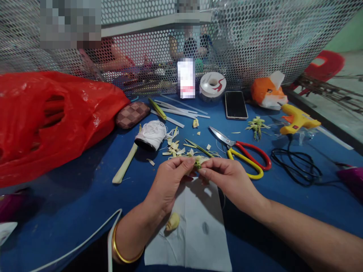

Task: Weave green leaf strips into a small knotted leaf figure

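My left hand (pixel 170 179) and my right hand (pixel 227 177) meet over the blue table (pixel 85 189), both pinching a small pale green folded leaf piece (pixel 199 161) between their fingertips. Under them lies a white sheet of paper (pixel 195 234) with a small yellowish folded piece (pixel 172 221) on it. A gold bangle (pixel 121 249) circles my left wrist. Several leaf scraps (pixel 176 147) lie just beyond the hands.
Red-and-yellow scissors (pixel 244 155) lie right of the hands, a yellow glue gun (pixel 297 121) with black cord further right. A white thread spool (pixel 151 134), phone (pixel 235 105), ribbon roll (pixel 212 85), red plastic bag (pixel 51 117) and mesh screen (pixel 255 45) surround them.
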Demonstrator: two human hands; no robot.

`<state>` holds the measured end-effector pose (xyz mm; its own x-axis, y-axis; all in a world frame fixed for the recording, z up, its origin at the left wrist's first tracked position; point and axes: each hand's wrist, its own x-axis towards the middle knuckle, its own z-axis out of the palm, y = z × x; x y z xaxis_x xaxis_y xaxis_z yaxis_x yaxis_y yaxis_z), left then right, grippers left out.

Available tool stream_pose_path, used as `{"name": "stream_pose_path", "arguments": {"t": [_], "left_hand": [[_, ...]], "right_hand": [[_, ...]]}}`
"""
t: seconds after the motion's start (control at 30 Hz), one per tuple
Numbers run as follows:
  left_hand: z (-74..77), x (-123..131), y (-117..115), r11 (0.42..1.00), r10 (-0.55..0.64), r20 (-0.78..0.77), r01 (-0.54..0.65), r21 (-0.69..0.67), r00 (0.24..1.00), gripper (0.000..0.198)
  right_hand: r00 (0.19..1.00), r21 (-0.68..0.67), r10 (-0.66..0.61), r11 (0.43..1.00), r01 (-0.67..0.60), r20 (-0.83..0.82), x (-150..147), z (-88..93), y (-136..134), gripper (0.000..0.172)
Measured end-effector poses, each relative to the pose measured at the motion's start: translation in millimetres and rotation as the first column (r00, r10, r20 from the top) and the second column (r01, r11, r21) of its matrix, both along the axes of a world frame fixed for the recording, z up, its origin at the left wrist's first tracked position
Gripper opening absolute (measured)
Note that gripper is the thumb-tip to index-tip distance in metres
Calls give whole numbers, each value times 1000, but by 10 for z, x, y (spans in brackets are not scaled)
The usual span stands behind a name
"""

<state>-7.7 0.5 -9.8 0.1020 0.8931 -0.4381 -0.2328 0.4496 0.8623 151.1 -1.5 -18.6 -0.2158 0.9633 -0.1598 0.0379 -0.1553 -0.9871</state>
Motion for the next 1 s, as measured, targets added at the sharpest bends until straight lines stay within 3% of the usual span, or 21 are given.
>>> {"name": "stream_pose_path", "arguments": {"t": [0.17,0.4,0.5,0.67,0.8,1.0], "left_hand": [[27,25,-9,999,16,-13,-16,51,1000,16],[54,36,-14,995,61,-87,-53,87,994,16],[43,26,-12,993,50,-104,-39,112,993,16],[54,23,-11,986,-6,-203,40,162,979,13],[74,33,-10,975,-63,-285,121,189,956,14],[41,35,0,979,-73,-189,107,174,979,13]], "right_hand": [[995,-63,10,998,-16,-96,-2,-7,22,19],[998,-48,57,997,-57,6,-6,16,-7,17],[999,-15,33,999,-33,10,9,20,-2,19],[985,118,-170,978,171,-14,73,34,61,19],[988,178,-125,978,107,91,105,38,86,16],[977,227,-136,969,97,163,79,-29,41,18]]}}
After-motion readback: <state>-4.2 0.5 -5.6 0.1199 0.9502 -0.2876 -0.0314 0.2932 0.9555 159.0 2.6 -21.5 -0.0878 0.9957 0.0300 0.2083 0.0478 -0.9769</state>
